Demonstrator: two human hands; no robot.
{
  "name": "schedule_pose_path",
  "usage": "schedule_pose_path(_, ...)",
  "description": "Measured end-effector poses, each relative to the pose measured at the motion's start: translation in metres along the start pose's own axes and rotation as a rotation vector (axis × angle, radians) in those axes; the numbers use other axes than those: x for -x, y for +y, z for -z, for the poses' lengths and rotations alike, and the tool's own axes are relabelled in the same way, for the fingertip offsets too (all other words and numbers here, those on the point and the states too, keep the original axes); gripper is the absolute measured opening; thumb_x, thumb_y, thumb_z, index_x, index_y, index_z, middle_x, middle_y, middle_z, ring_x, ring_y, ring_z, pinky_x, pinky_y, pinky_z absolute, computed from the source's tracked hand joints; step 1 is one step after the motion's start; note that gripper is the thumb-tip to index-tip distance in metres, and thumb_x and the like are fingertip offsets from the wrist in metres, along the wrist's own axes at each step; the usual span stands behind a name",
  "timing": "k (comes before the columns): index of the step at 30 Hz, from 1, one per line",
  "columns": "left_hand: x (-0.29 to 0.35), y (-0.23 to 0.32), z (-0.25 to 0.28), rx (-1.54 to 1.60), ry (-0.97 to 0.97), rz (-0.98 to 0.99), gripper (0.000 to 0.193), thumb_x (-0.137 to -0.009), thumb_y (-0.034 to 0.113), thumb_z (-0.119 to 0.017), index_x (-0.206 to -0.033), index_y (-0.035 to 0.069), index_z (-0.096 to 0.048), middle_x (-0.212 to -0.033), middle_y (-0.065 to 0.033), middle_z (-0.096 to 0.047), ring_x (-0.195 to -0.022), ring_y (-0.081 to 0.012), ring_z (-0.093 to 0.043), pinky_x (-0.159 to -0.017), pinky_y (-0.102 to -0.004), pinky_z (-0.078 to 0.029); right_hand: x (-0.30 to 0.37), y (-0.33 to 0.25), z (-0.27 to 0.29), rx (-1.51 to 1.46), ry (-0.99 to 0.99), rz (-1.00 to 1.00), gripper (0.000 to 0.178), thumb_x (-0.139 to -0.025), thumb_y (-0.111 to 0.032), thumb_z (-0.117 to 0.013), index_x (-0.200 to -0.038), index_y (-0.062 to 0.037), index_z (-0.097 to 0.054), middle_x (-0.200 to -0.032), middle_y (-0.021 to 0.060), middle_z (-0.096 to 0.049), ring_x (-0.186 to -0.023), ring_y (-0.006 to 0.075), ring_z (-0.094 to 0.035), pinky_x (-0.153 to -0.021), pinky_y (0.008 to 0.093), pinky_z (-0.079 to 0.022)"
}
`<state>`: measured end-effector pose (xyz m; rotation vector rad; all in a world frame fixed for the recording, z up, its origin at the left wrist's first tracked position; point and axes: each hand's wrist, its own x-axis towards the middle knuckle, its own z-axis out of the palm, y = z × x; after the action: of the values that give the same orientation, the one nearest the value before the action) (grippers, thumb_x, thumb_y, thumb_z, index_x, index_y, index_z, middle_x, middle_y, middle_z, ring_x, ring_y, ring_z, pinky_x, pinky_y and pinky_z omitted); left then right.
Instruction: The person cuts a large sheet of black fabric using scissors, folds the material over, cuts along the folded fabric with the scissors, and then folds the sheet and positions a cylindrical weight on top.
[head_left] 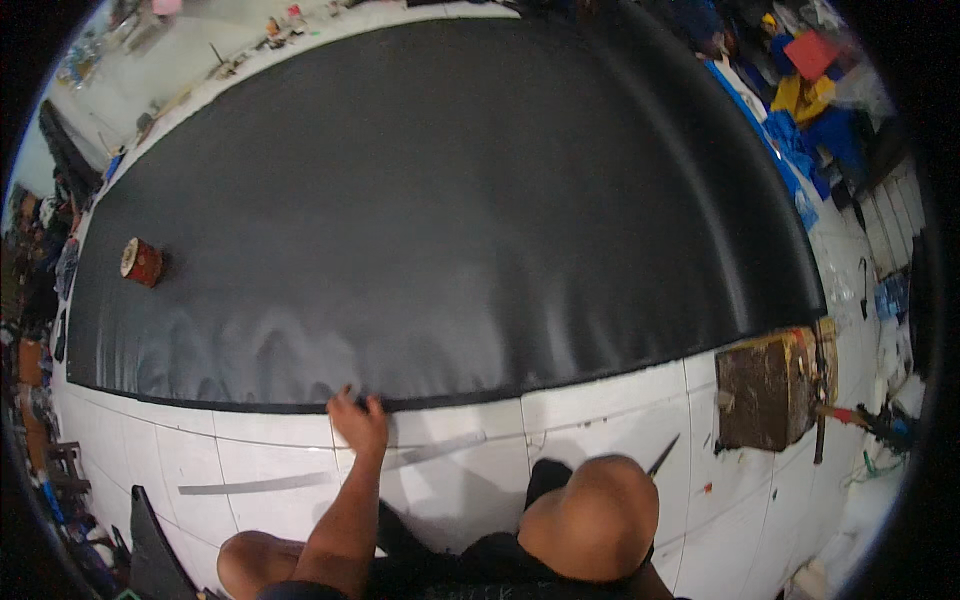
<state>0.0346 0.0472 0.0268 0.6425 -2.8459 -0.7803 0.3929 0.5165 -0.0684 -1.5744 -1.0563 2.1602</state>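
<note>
A large black sheet (pixel 430 210), smooth and slightly shiny like vinyl or leatherette, is spread over the white tiled floor. My left hand (pixel 360 422) reaches to its near edge. The thumb and fingers are apart, with the fingertips touching the sheet's border. Low ripples run through the sheet beyond that hand. On the tiles beneath my left forearm lies a long flat grey strip (pixel 260 488), like a ruler. A bit of my right arm shows at the bottom edge beside my right knee (pixel 595 515); the right hand is out of sight.
A red cylinder with a pale top (pixel 142 262) stands on the sheet's left part. At the sheet's near right corner sits a worn brown block (pixel 765 390). A dark pointed blade (pixel 663 455) lies by my right knee. Blue and yellow clutter (pixel 800 100) fills the far right.
</note>
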Motion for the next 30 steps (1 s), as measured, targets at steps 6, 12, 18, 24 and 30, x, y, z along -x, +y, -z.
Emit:
schedule_pose_path(6, 0.026, 0.085, -0.032, -0.011, -0.446, -0.81, 0.061, -0.082, 0.026, -0.07, -0.136, 0.009, -0.049, -0.146, -0.0206, -0.037, -0.137, -0.0408, -0.033, -0.114, -0.0498, -0.026, 0.115, -0.043, -0.109, 0.33, -0.176, -0.167, 0.032, -0.091, -0.028, -0.062, -0.106, -0.0029, -0.048, -0.089, 0.009, -0.053, -0.082, 0.0218, -0.05, -0.074, 0.0369, -0.046)
schedule_pose_path(12, 0.065, 0.085, -0.074, -0.202, -0.571, -0.928, 0.064, -0.086, 0.036, -0.067, -0.144, 0.02, -0.044, -0.153, -0.019, -0.029, -0.14, -0.04, -0.028, -0.115, -0.0573, -0.02, 0.191, -0.103, -0.206, 0.692, -0.461, -0.273, 0.037, -0.092, -0.029, -0.061, -0.114, -0.002, -0.047, -0.093, 0.0111, -0.057, -0.085, 0.0219, -0.056, -0.077, 0.0363, -0.049)
schedule_pose_path(18, 0.065, 0.091, -0.083, -0.185, -0.414, -1.003, 0.044, -0.085, 0.023, -0.066, -0.127, 0.014, -0.059, -0.137, -0.0137, -0.048, -0.13, -0.0364, -0.042, -0.11, -0.0551, -0.03, 0.211, -0.15, -0.275, 0.885, -0.667, -0.28, 0.043, -0.094, -0.031, -0.059, -0.121, -0.0011, -0.045, -0.096, 0.0132, -0.06, -0.088, 0.0219, -0.061, -0.08, 0.0357, -0.053)
schedule_pose_path(24, 0.069, 0.099, -0.09, -0.085, -0.391, -0.965, 0.031, -0.087, 0.014, -0.059, -0.116, 0.006, -0.065, -0.114, -0.0106, -0.058, -0.112, -0.0297, -0.054, -0.107, -0.0516, -0.037, 0.192, -0.177, -0.296, 0.975, -0.847, -0.252, 0.046, -0.096, -0.031, -0.057, -0.128, -0.0004, -0.042, -0.099, 0.015, -0.063, -0.091, 0.0216, -0.066, -0.083, 0.0346, -0.056)
schedule_pose_path(30, 0.072, 0.107, -0.086, 0.024, -0.413, -0.901, 0.029, -0.083, 0.01, -0.066, -0.111, 0.004, -0.063, -0.106, -0.0153, -0.059, -0.101, -0.0367, -0.056, -0.103, -0.0524, -0.041, 0.175, -0.163, -0.292, 0.927, -1.036, -0.197, 0.042, -0.1, -0.028, -0.051, -0.129, -0.0006, -0.037, -0.099, 0.0139, -0.06, -0.092, 0.0198, -0.064, -0.081, 0.0326, -0.056)
